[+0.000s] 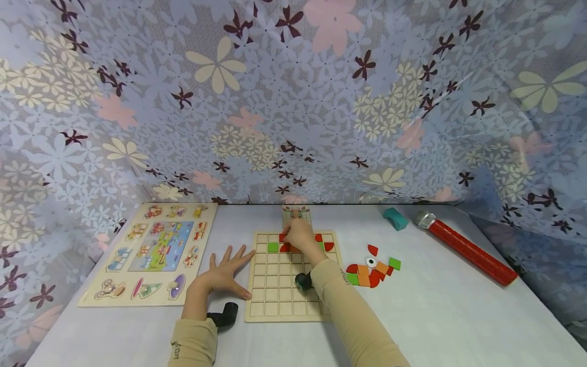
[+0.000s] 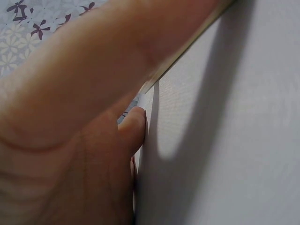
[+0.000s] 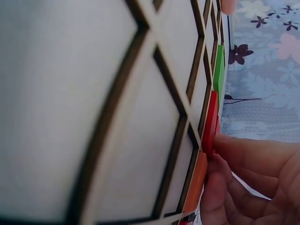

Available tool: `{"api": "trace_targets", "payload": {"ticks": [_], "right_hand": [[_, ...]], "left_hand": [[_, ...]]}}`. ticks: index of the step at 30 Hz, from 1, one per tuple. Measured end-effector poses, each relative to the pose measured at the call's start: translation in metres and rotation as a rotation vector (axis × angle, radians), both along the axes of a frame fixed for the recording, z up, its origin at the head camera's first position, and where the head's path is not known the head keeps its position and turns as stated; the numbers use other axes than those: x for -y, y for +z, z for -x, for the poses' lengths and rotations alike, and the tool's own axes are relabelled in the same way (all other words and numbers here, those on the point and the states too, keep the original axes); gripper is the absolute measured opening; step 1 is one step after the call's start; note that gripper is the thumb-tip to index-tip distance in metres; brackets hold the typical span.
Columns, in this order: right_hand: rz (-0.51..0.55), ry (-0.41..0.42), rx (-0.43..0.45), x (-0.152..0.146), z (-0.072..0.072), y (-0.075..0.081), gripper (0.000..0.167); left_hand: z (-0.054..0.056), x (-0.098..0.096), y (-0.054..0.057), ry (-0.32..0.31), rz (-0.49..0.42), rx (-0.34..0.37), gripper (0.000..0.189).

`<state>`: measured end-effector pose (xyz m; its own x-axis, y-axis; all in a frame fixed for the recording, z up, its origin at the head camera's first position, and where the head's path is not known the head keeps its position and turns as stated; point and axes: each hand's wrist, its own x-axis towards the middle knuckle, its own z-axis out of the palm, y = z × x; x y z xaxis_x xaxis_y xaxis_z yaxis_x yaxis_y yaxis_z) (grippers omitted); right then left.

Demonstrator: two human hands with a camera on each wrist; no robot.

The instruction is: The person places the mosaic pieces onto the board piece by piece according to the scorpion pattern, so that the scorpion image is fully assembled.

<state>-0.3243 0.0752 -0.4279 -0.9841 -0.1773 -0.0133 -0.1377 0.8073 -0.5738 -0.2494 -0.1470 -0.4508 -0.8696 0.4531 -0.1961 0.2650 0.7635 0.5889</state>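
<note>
Right hand (image 1: 300, 235) against red piece (image 3: 210, 124)

A red microphone (image 1: 467, 248) lies near a teal block (image 1: 395, 219).

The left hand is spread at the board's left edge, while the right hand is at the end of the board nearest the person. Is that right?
Not quite: the right hand is at the far end of the board, as the head view shows. The left hand is indeed spread at its left edge.
</note>
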Motion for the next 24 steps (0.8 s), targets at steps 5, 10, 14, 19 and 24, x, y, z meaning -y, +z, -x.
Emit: {"api": "trace_targets", "payload": {"ticks": [5,10,14,19,24], "right_hand": [[0.019,0.011,0.013,-0.003,-0.001,0.003,0.016],[0.090,-0.007,0.019,-0.016,-0.005,0.006,0.022],[0.161,-0.046,0.013,-0.032,-0.010,0.007,0.022],[0.256,-0.092,0.021,-0.052,-0.017,0.007,0.023],[0.302,-0.136,0.014,-0.069,-0.021,0.008,0.025]], "left_hand": [[-0.001,0.000,0.000,-0.002,-0.003,0.000,0.110],[-0.001,-0.001,0.000,-0.001,-0.005,0.001,0.110],[-0.001,-0.002,-0.001,0.009,-0.005,0.001,0.110],[-0.002,-0.002,0.000,0.024,-0.002,-0.006,0.110],[-0.003,-0.003,0.000,0.028,-0.007,-0.009,0.111]]}}
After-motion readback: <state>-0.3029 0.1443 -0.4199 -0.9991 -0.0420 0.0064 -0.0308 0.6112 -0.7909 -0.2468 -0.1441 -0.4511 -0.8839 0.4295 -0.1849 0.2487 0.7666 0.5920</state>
